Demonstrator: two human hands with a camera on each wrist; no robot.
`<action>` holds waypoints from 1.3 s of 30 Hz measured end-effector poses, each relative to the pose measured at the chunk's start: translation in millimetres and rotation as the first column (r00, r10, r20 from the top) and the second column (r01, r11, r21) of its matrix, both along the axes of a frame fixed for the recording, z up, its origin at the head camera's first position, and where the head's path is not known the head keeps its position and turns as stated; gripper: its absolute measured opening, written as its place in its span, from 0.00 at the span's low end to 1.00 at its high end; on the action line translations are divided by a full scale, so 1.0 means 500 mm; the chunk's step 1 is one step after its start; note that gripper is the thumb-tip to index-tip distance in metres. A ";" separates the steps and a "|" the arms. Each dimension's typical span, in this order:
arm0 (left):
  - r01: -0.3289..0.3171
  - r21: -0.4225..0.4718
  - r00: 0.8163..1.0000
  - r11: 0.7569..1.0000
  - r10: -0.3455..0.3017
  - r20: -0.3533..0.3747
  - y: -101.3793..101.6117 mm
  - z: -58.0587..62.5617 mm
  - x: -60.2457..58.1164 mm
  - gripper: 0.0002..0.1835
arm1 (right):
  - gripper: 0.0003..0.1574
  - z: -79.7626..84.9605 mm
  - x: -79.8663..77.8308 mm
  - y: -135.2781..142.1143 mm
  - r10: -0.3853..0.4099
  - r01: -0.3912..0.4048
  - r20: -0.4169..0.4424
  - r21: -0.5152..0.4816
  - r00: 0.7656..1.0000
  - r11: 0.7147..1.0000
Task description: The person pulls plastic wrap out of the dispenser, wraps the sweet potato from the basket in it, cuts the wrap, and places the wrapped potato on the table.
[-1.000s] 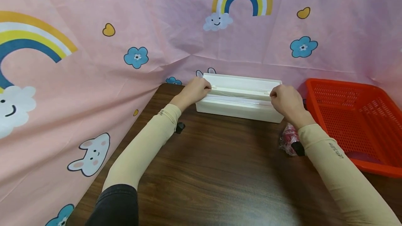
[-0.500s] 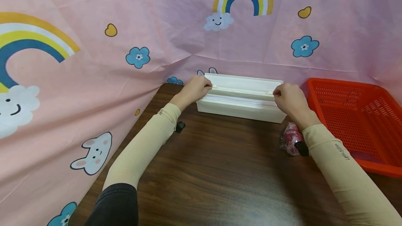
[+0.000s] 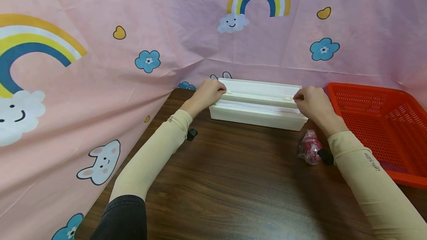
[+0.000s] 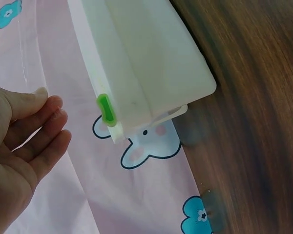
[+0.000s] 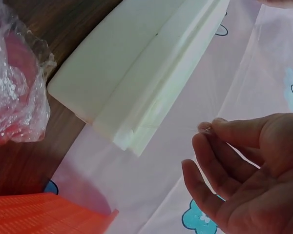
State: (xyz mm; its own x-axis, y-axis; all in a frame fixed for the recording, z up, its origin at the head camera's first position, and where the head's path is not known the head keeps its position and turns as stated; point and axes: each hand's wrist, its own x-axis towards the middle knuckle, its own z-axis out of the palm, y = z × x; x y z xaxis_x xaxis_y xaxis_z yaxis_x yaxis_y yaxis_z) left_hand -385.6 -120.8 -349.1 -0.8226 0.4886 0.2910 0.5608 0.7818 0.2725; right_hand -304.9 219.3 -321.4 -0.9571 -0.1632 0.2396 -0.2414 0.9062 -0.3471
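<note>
A long white cling film dispenser (image 3: 257, 118) stands at the back of the table with its lid (image 3: 260, 86) raised. My left hand (image 3: 208, 92) is over its left end, thumb and fingertips pinching the edge of clear cling film. Over the right end, my right hand (image 3: 315, 103) pinches the film's other side; a shiny bit of cling film (image 5: 207, 130) shows at its fingertips. The sheet between the hands is so transparent that its outline is barely visible. A green slider (image 4: 106, 110) sits on the dispenser's left end in the left wrist view.
Near the right forearm lies a red object wrapped in clear film (image 3: 311, 148). An orange-red plastic basket (image 3: 338, 116) stands at the right. Behind the dark wooden table (image 3: 240, 180) hangs a pink printed cloth (image 3: 186, 17), close to the dispenser's back.
My right hand has shifted right and slightly upward, past the dispenser's right end. The left hand has hardly moved. More of the wrapped red object now shows.
</note>
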 end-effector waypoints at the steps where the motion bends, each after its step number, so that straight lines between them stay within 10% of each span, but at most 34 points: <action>1: -0.001 0.002 1.000 1.000 0.001 -0.001 0.001 0.001 0.001 0.10 | 0.15 0.001 0.001 0.001 0.002 -0.002 0.005 -0.001 1.000 1.000; 39: -0.045 0.126 0.988 0.991 0.063 -0.140 0.005 0.050 0.008 0.09 | 0.15 0.038 0.019 0.008 0.018 -0.022 -0.066 -0.059 0.998 0.998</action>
State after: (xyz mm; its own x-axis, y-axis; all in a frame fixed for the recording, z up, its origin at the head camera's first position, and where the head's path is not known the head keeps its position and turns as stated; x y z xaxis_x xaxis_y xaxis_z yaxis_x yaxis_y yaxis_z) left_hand -381.5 -118.1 -324.2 -0.7921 0.3982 0.4626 0.5589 0.7778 0.2874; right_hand -295.2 223.3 -302.6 -0.9356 -0.1658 0.3116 -0.2835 0.8789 -0.3837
